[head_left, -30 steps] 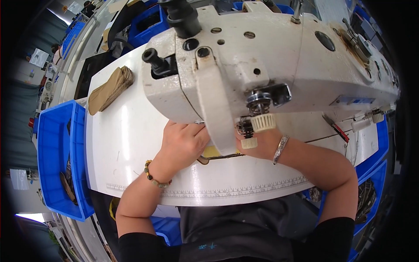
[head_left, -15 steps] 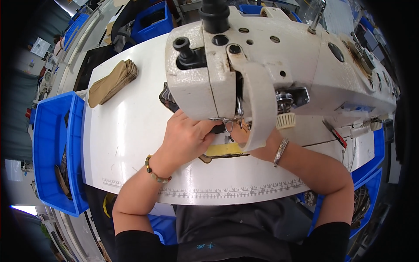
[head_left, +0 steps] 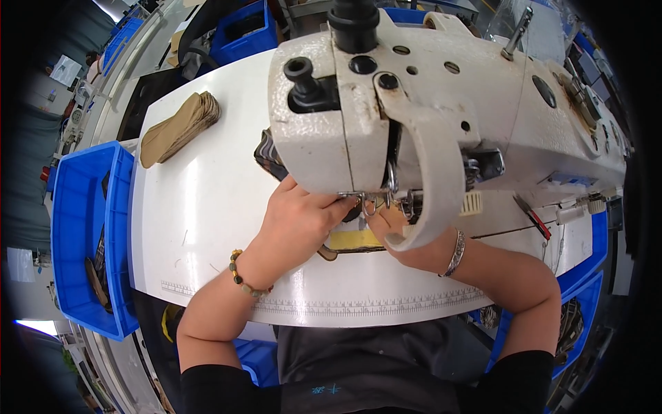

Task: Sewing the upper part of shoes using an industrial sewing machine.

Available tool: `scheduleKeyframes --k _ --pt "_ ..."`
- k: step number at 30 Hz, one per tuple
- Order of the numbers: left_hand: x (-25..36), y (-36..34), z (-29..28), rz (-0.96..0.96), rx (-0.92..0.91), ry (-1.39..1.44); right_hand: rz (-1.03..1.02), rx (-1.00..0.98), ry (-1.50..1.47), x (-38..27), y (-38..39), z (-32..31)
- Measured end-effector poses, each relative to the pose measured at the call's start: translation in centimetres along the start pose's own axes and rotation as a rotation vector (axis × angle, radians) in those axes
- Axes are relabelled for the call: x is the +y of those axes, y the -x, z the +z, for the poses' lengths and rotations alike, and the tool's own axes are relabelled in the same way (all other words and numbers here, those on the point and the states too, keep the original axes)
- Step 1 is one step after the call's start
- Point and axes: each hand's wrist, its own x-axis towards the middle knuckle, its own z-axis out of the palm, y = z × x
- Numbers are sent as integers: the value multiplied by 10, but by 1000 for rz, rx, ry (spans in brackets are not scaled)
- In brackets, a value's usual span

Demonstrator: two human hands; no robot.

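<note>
Both my hands work close in at the needle area of a white sewing machine [head_left: 372, 138]. My left hand [head_left: 300, 219] is closed, its finger and thumb on a small dark fabric piece [head_left: 351, 213] beside the presser foot [head_left: 369, 207]. Partly behind the machine's curved white arm, my right hand [head_left: 420, 252] reaches to the other side of the foot, most of its fingers hidden. A yellow strip [head_left: 355, 240] lies on the table between my wrists. Behind the machine head, a patterned dark fabric piece [head_left: 267, 155] shows in part.
A stack of brown sole-shaped pieces [head_left: 181, 131] lies at the table's [head_left: 207, 228] far left. Red-handled snips [head_left: 532, 216] rest at the right. A blue bin [head_left: 93, 241] stands off the left edge, another [head_left: 243, 31] behind. A printed ruler [head_left: 358, 305] follows the front edge.
The machine head appears slightly farther right in the picture. My hands stay by the presser foot, with my right wrist a little farther right and lower. The dark piece has shifted slightly right.
</note>
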Motion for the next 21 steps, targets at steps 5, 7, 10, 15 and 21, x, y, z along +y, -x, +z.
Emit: scheduleKeyframes --k 5,7,10,15,21 --pt "3 2 -1 -23 -33 -9 -173 62 102 6 9 6" --pt "3 2 -1 -29 -49 -9 -154 59 98 -1 2 -5" --pt "5 2 1 -28 -30 -8 -167 68 155 -1 4 -5" --pt "9 2 2 -41 -59 -76 -135 91 159 7 10 11" --pt "7 4 6 -40 -28 -108 86 44 -87 5 7 14"
